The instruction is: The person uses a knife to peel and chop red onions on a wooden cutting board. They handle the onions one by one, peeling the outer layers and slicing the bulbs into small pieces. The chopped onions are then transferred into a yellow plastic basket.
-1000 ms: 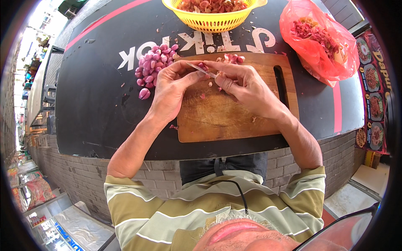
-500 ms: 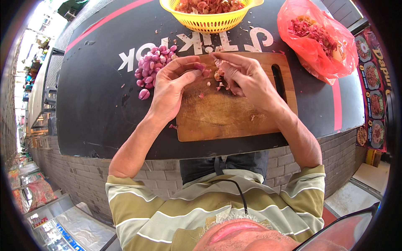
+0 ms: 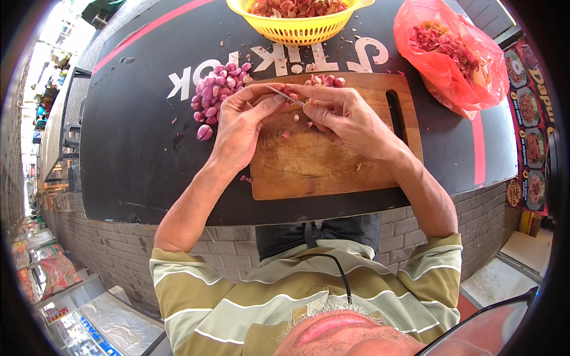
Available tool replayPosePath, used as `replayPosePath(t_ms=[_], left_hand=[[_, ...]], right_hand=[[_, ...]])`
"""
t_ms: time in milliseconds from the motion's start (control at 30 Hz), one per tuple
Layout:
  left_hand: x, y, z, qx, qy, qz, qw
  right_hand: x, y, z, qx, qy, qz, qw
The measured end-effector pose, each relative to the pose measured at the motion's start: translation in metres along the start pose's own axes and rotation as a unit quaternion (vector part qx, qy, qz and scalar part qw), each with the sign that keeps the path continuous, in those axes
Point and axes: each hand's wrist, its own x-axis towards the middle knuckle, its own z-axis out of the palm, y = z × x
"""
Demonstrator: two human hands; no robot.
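Pinched by left hand (image 3: pixel 238 121): one shallot (image 3: pixel 292 95), mostly hidden, above far part of cutting board (image 3: pixel 309 166), between both hands; long axis indeterminable. Pinched by right hand (image 3: pixel 353 121): small knife (image 3: pixel 276 92), blade slanting across shallot, far left to near right. Shallot pile (image 3: pixel 212 94): left.

Left hand (image 3: pixel 240 121) and right hand (image 3: pixel 355 121) pinch close together.

Large white lettering (image 3: pixel 279 58) stands upside down across the far part of the black table (image 3: pixel 148 169). At right, a banner (image 3: pixel 527 142) bears cream lettering (image 3: pixel 541 105) and smaller labels. At near left, blue lettering (image 3: pixel 95 338) edges a case (image 3: pixel 122 317).
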Motion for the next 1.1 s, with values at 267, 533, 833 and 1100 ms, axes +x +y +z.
replayPosePath(t_ms=[267, 533, 833, 1100], left_hand=[[0.0, 0.001, 0.001, 0.013, 0.004, 0.007, 1.0], [0.003, 0.005, 0.0, -0.022, -0.01, -0.001, 1.0], [0.005, 0.002, -0.004, -0.031, -0.002, -0.002, 1.0], [0.002, 0.003, -0.004, -0.047, 0.01, 0.018, 0.999]], right_hand=[[-0.001, -0.005, -0.002, 0.065, -0.021, 0.023, 0.997], [-0.002, -0.005, -0.005, 0.104, -0.005, 0.044, 0.994], [0.0, -0.002, -0.005, 0.118, 0.031, 0.049, 0.991], [0.003, 0.002, -0.01, 0.103, 0.047, 0.051, 0.992]])
